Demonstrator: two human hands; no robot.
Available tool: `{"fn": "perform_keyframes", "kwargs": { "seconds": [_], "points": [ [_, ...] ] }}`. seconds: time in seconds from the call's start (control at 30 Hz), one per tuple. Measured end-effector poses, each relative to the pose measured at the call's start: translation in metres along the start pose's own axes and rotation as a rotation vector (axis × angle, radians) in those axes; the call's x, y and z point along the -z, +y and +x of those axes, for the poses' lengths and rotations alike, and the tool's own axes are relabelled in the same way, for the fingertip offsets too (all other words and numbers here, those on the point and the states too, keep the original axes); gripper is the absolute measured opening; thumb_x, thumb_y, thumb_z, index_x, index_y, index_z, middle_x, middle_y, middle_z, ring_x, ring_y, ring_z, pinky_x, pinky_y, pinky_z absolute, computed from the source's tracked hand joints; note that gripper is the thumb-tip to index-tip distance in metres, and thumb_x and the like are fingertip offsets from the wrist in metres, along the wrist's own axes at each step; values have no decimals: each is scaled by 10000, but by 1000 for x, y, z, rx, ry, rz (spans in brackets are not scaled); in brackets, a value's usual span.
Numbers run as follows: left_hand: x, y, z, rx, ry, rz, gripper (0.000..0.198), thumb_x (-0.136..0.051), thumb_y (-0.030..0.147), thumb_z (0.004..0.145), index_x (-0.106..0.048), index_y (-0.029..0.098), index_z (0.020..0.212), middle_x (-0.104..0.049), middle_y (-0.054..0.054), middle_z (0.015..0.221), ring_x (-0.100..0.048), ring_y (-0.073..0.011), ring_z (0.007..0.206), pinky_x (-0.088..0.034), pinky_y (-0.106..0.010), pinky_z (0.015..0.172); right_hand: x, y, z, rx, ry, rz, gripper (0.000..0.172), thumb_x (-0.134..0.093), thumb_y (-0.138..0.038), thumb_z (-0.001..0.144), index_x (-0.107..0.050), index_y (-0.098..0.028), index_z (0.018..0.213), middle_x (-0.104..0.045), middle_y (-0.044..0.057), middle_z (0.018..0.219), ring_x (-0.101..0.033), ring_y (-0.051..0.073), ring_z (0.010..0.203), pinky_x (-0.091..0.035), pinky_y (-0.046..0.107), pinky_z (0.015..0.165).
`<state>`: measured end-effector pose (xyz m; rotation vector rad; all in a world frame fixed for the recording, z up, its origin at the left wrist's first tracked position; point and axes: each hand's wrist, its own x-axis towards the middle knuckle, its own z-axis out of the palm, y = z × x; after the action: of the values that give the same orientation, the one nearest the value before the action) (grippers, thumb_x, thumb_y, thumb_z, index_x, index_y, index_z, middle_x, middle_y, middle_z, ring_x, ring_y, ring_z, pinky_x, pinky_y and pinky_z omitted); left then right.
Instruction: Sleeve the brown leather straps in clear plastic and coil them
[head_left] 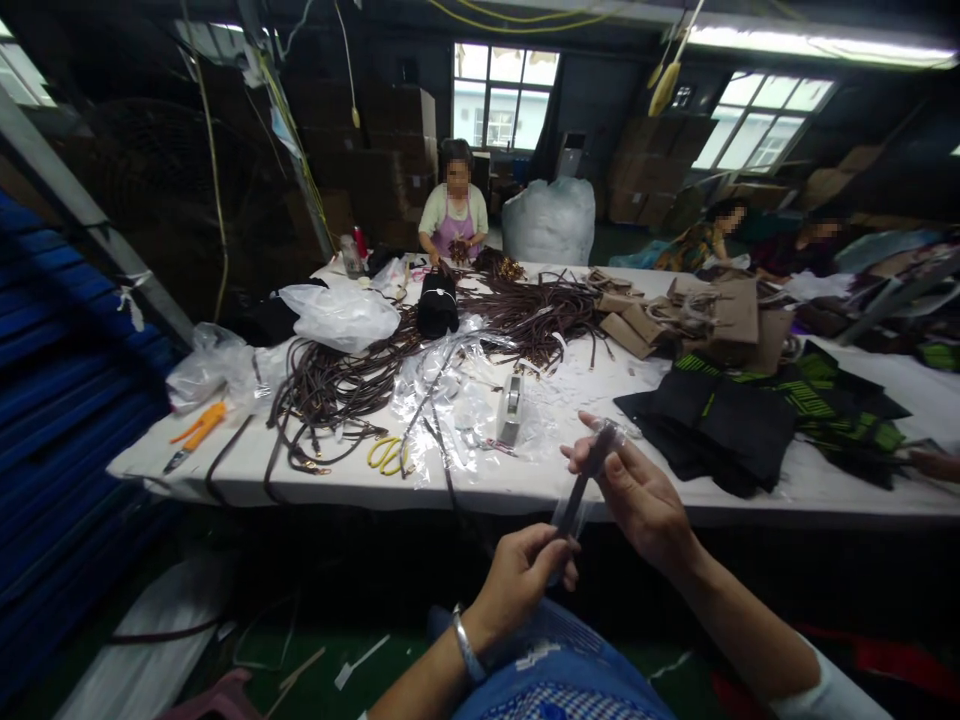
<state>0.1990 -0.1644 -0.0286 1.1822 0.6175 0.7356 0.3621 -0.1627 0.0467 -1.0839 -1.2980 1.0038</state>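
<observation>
A dark strap in a clear plastic sleeve is held slanting between my two hands, just off the table's front edge. Its lower end is pinched between the thumb and fingers of my left hand. My right hand grips the upper end with the thumb on top. Nearest on the table are a tape dispenser, crumpled clear plastic bags and yellow-handled scissors. Behind them spreads a large pile of dark brown straps with gold-coloured metal ends.
Orange-handled pruner-like cutters lie at the table's left. Black fabric pieces and tan bags are piled at right. Across the white table, a person handles straps. Blue stacked material stands at far left.
</observation>
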Motion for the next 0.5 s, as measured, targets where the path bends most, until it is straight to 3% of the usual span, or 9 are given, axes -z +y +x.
{"fn": "perform_keyframes", "kwargs": {
  "seconds": [0.07,0.13,0.27,0.33,0.43,0.5],
  "points": [
    [1,8,-6,43,1,-27,391,-547,488,867,-650,112,843,-579,-20,613,-521,-103,529,-421,-220,559,9,11,0,129,-74,-330,289,-404,-282,958,-527,-234,1215,-601,68,1066,-499,237,1211,-291,468,1132],
    [4,18,-12,60,17,-26,391,-551,494,863,-634,114,820,-555,-6,597,-494,-87,501,-395,-205,528,15,25,-5,219,-236,-571,273,-378,-218,959,-534,-218,1182,-611,95,1121,-470,241,1266,-347,448,1101],
    [11,35,-14,87,58,-24,414,-544,517,857,-594,122,743,-506,20,552,-443,-71,467,-351,-191,495,16,44,-19,339,-489,-783,408,-377,-196,950,-383,-173,1358,-623,158,1150,-587,238,1113,-495,412,940],
    [16,38,-10,123,82,-10,442,-544,541,845,-569,130,686,-484,30,532,-425,-69,456,-337,-189,482,12,45,-24,343,-539,-845,374,-411,-232,941,-444,-146,1303,-632,180,1123,-592,261,1076,-504,422,905],
    [27,38,-1,157,80,144,477,-512,567,850,-575,140,646,-491,26,506,-439,-85,442,-348,-204,472,6,40,-28,205,-526,-878,247,-385,-264,942,-586,-156,1039,-647,147,952,-600,244,890,-506,406,802],
    [37,34,3,66,156,384,443,-493,523,876,-632,147,689,-584,-11,576,-536,-129,531,-420,-236,553,5,36,-31,-79,-517,-755,263,-382,-319,943,-596,-171,905,-601,78,789,-554,189,716,-496,352,687]
  ]
}}
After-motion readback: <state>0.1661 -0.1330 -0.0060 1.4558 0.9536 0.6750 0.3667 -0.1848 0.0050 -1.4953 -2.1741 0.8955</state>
